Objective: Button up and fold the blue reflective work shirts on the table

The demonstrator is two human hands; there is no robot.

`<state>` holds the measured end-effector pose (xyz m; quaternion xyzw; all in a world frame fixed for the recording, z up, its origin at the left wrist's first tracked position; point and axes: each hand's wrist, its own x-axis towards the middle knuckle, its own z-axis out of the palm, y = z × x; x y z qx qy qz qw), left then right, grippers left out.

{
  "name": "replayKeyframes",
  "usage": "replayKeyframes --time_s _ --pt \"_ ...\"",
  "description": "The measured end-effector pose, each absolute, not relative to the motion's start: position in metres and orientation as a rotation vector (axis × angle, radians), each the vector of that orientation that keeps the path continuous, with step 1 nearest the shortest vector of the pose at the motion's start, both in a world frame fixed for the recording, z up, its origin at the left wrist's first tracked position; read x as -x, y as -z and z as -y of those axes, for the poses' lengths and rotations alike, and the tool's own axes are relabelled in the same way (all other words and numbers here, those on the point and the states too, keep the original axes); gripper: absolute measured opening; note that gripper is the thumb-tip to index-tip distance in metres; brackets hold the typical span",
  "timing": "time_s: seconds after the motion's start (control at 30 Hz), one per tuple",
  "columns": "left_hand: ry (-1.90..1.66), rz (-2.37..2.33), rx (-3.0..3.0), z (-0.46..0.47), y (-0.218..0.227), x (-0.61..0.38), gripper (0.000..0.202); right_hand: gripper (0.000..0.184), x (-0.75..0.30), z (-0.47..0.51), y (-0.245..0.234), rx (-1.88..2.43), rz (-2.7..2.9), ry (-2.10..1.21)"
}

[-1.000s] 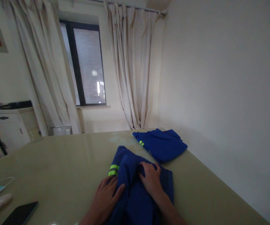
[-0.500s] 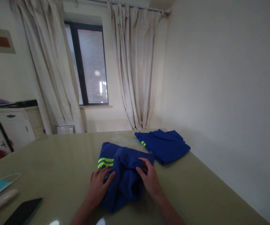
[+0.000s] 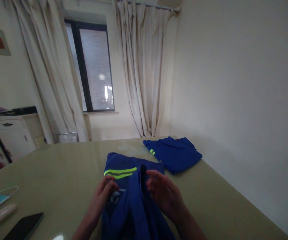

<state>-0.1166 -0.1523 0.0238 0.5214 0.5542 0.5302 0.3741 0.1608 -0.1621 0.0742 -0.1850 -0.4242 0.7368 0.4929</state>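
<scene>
The far blue garment (image 3: 174, 155) lies folded, the near garment (image 3: 137, 213) only partly, between a curled left hand (image 3: 104, 190) and blurred right hand (image 3: 166, 195), grips unclear.

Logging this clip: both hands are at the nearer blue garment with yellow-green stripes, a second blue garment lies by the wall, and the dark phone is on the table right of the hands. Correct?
One slip: the dark phone lies on the table to the left of the left hand, as the head view shows. The rest stands.
</scene>
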Motion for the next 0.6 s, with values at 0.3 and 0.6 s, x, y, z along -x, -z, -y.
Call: replayKeyframes --time_s 0.3,0.6 --pt "-0.529 -1.769 -2.151 0.173 -0.016 0.100 0.078 0.041 -0.164 0.103 -0.025 1.229 1.100 -1.212" --pt "-0.155 -1.488 -2.172 0.180 -0.025 0.129 0.120 0.059 -0.160 0.112 -0.008 1.559 1.697 -0.434"
